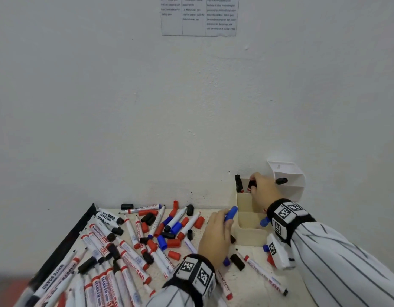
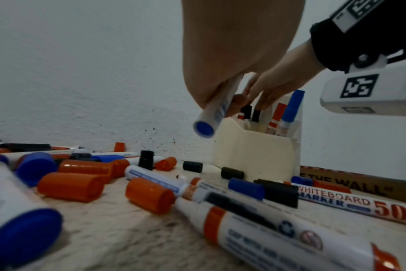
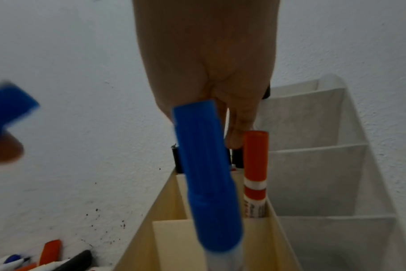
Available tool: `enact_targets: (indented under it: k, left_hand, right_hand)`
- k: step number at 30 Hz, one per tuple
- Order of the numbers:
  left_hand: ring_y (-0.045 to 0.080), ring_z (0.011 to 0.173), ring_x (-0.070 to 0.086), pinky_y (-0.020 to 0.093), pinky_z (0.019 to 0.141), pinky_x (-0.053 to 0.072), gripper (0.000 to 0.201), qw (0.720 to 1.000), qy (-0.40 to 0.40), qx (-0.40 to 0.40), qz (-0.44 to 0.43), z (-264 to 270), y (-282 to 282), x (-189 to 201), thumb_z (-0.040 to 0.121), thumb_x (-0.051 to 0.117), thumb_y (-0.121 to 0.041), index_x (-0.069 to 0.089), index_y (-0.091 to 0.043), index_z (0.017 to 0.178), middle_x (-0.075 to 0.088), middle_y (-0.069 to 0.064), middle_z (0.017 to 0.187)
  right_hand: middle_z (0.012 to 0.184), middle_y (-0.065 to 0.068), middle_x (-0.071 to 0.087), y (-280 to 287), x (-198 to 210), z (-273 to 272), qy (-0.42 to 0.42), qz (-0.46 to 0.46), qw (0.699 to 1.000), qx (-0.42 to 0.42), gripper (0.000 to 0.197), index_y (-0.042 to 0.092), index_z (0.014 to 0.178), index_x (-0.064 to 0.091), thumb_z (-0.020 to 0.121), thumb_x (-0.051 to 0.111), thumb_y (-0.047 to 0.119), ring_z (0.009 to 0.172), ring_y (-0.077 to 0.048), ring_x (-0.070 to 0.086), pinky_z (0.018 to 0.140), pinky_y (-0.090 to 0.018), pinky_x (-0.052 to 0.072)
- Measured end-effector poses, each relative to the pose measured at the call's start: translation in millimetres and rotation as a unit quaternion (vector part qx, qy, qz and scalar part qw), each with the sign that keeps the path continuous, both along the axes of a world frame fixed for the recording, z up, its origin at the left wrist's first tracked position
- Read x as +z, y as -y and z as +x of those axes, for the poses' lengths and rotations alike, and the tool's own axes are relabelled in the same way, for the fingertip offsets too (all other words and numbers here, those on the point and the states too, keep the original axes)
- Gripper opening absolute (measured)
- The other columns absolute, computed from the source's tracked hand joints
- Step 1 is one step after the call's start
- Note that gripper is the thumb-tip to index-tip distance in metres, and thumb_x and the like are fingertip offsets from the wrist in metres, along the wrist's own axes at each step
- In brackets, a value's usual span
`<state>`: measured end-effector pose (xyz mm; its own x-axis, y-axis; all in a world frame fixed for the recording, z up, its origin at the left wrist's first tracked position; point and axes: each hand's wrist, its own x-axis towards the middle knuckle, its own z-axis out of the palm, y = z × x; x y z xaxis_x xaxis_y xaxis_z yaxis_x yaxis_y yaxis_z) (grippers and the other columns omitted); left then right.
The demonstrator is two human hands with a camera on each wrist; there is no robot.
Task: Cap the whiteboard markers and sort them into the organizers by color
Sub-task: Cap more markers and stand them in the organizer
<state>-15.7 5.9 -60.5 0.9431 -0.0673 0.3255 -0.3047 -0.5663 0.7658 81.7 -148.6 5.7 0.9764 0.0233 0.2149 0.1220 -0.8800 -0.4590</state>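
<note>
My left hand (image 1: 226, 218) grips a blue-capped marker (image 1: 231, 213) just left of the cream organizer (image 1: 247, 234); its blue end (image 2: 203, 128) points back toward the wrist camera. My right hand (image 1: 254, 185) reaches into the organizer's back compartment, and its fingertips (image 3: 235, 141) pinch the top of a black-capped marker (image 1: 251, 185). A second black marker (image 1: 238, 183) stands beside it. A red marker (image 3: 255, 165) stands in the middle compartment and a blue marker (image 3: 209, 183) in the front one.
A white organizer (image 1: 290, 191) against the wall on the right holds one black marker (image 1: 281, 181). Several markers and loose red, blue and black caps (image 1: 134, 244) cover the table on the left. A black strip (image 1: 65, 242) edges it. More markers (image 1: 263, 272) lie under my right forearm.
</note>
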Motion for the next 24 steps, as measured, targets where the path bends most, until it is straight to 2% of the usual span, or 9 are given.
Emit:
enact_targets:
  k: [3,5,7,9,12,14,19,21,24]
  left_hand:
    - [0.005,0.103,0.044,0.013,0.089,0.032,0.035,0.999,-0.041,0.024,0.005,3,-11,1,0.1,0.035,-0.028,0.044,-0.016,0.132,0.05,-0.002,0.118]
    - [0.006,0.106,0.044,0.015,0.093,0.033,0.037,0.997,-0.066,0.019,0.034,3,-17,0,0.099,0.038,-0.027,0.043,-0.016,0.134,0.049,-0.002,0.122]
    - [0.008,0.112,0.048,0.02,0.099,0.036,0.039,0.996,-0.076,0.02,0.049,2,-22,-1,0.098,0.043,-0.028,0.045,-0.017,0.135,0.051,-0.001,0.127]
    - [0.009,0.111,0.051,0.021,0.098,0.038,0.038,0.996,-0.076,0.025,0.04,0,-25,2,0.096,0.048,-0.028,0.05,-0.017,0.132,0.055,-0.002,0.124]
    - [0.008,0.095,0.054,0.021,0.088,0.043,0.031,0.998,-0.034,0.022,0.056,-5,-28,9,0.096,0.048,-0.027,0.055,-0.019,0.125,0.062,-0.001,0.11]
    - [0.006,0.087,0.053,0.019,0.079,0.044,0.029,0.996,-0.013,0.017,0.09,-9,-31,12,0.097,0.043,-0.03,0.055,-0.022,0.123,0.063,-0.002,0.103]
    - [0.011,0.084,0.056,0.024,0.074,0.045,0.033,0.991,-0.059,-0.017,0.119,-19,-38,22,0.1,0.031,-0.036,0.055,-0.017,0.112,0.06,-0.002,0.094]
    - [0.01,0.077,0.054,0.024,0.073,0.045,0.031,0.991,-0.073,-0.044,0.107,-20,-41,26,0.1,0.032,-0.034,0.056,-0.015,0.103,0.058,-0.002,0.087]
    - [0.004,0.062,0.044,0.019,0.062,0.039,0.028,0.989,-0.078,-0.064,0.105,-20,-47,28,0.1,0.035,-0.035,0.055,-0.016,0.091,0.049,-0.007,0.071]
  right_hand:
    - [0.125,-0.015,0.048,-3,-2,-1,-0.059,-0.059,0.996,0.012,0.03,0.002,0.12,0.05,0.091,0.046,0.008,0.116,-0.029,0.047,0.098,-0.032,0.037]
    - [0.126,-0.012,0.044,-5,1,-8,-0.02,-0.062,0.998,0.017,0.029,0.004,0.118,0.053,0.093,0.047,0.016,0.115,-0.028,0.047,0.1,-0.034,0.038]
    - [0.107,-0.006,0.05,-13,8,-22,0.031,-0.03,0.998,0.049,0.024,0.011,0.103,0.059,0.093,0.046,0.029,0.097,-0.022,0.053,0.089,-0.036,0.045]
    - [0.085,-0.001,0.055,-25,12,-38,-0.024,-0.052,0.991,0.121,0.032,0.016,0.087,0.058,0.095,0.04,0.042,0.076,-0.016,0.053,0.078,-0.036,0.047]
    - [0.069,0.001,0.052,-44,4,-53,-0.127,-0.148,0.963,0.187,0.044,0.017,0.08,0.055,0.096,0.031,0.05,0.063,-0.013,0.049,0.071,-0.033,0.045]
    - [0.062,0.001,0.046,-49,-5,-55,-0.117,-0.136,0.963,0.201,0.048,0.011,0.077,0.056,0.096,0.032,0.047,0.058,-0.013,0.043,0.064,-0.03,0.039]
    - [0.054,-0.002,0.03,-47,-12,-62,-0.078,0.034,0.968,0.238,0.045,0.008,0.06,0.045,0.097,0.043,0.034,0.048,-0.01,0.027,0.052,-0.024,0.024]
    - [0.053,0.0,0.03,-48,-13,-68,-0.07,0.054,0.967,0.24,0.048,0.014,0.053,0.038,0.098,0.041,0.031,0.047,-0.008,0.027,0.051,-0.022,0.025]
    - [0.053,0.003,0.036,-51,-11,-75,-0.053,0.055,0.965,0.252,0.046,0.02,0.053,0.04,0.099,0.037,0.023,0.047,-0.005,0.032,0.053,-0.02,0.031]
